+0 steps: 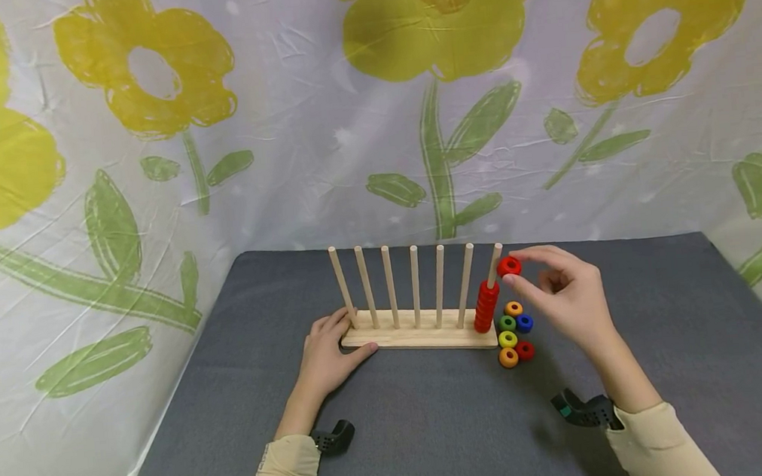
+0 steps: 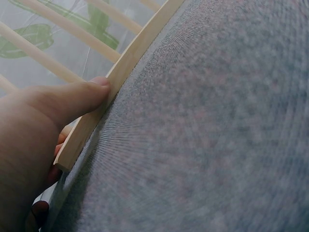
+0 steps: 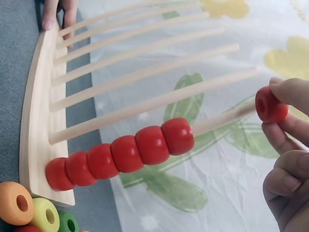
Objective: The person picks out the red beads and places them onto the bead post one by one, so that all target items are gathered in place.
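A wooden peg rack point(image 1: 424, 338) with several upright pegs stands on the table. My left hand point(image 1: 323, 353) grips its left end, thumb point(image 2: 99, 84) on the front edge of the base and the other fingers behind. Several red beads point(image 3: 140, 147) are stacked on the rightmost peg point(image 1: 494, 266), whose upper part is bare. Between thumb and forefinger my right hand point(image 1: 566, 293) pinches another red bead point(image 3: 270, 104) beside that peg's top. The bead's hole shows, facing the peg side; whether it touches the tip I cannot tell.
Right of the base lie loose beads: orange point(image 1: 509, 357), yellow point(image 1: 508, 339), green point(image 1: 507, 324), blue point(image 1: 524, 322) and red point(image 1: 525, 350). The grey tabletop point(image 1: 432, 430) extends to a flower-printed cloth point(image 1: 306, 161) behind.
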### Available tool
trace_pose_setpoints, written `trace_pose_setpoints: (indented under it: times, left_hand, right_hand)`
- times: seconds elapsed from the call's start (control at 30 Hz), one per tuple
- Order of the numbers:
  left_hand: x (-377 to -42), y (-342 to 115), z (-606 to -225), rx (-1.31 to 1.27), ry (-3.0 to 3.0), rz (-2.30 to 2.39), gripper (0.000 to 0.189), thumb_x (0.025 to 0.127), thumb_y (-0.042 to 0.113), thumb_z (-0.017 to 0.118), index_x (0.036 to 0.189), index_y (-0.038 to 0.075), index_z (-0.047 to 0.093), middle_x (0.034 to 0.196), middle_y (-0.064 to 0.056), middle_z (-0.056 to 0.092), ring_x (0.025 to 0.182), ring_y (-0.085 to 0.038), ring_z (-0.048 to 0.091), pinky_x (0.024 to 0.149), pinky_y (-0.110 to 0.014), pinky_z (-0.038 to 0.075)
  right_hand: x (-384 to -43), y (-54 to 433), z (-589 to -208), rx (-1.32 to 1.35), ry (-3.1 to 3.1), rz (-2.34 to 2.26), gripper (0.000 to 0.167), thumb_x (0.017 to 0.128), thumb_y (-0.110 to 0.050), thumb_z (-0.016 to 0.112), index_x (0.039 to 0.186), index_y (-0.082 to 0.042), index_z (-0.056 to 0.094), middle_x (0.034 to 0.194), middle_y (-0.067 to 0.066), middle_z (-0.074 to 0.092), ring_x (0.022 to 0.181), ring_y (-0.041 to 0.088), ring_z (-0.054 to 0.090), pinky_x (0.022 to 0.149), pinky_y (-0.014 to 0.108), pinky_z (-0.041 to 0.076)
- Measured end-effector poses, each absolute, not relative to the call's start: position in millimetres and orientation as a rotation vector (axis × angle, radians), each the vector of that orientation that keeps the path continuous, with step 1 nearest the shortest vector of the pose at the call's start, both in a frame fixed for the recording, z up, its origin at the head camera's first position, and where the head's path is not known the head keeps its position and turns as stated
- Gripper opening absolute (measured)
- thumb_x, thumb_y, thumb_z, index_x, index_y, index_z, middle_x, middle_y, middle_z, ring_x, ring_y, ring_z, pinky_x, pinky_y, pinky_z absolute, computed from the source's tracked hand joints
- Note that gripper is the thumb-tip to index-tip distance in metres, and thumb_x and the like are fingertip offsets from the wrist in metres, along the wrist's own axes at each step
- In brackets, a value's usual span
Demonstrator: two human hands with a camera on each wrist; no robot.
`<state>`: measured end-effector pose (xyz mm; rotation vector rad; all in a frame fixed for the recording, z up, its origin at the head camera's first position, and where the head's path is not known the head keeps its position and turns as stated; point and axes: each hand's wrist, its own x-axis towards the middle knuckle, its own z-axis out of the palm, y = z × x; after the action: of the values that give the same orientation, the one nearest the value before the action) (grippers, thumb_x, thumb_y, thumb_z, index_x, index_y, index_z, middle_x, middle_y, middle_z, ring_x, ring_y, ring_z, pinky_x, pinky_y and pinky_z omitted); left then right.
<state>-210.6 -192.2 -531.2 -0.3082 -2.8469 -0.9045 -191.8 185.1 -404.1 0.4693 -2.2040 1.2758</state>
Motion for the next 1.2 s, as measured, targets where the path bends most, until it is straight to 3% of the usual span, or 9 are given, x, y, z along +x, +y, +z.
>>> trace_pose_setpoints:
  times: [0.3,1.2]
  left_hand:
    - [-210.8,-192.0,-531.7,-0.299,-2.846,-0.901,0.074,0.092,0.046,0.083,0.152,0.008,0.060,0.162,-0.015,0.050,0.147,-0.045,0.041,0.112,-0.070,0.034]
    - [-209.3,-190.9,-528.5,-0.301,-2.845,-0.903,0.070,0.093,0.046,0.082,0.148,0.008,0.064,0.161,-0.016,0.050,0.147,-0.045,0.041,0.112,-0.069,0.035]
  right_hand:
    - [-190.6,184.2,-393.6,0.489,-2.185,1.279,0.035,0.085,0.003,0.087,0.116,-0.011,0.082,0.091,-0.008,0.061,0.044,0.007,0.029,0.043,0.029,0.025]
    - [-198.7,184.3,-377.7,0.489,-2.130,1.276,0.035,0.085,0.004,0.087,0.117,-0.009,0.082,0.093,-0.010,0.063,0.044,0.007,0.028,0.042,0.029,0.024]
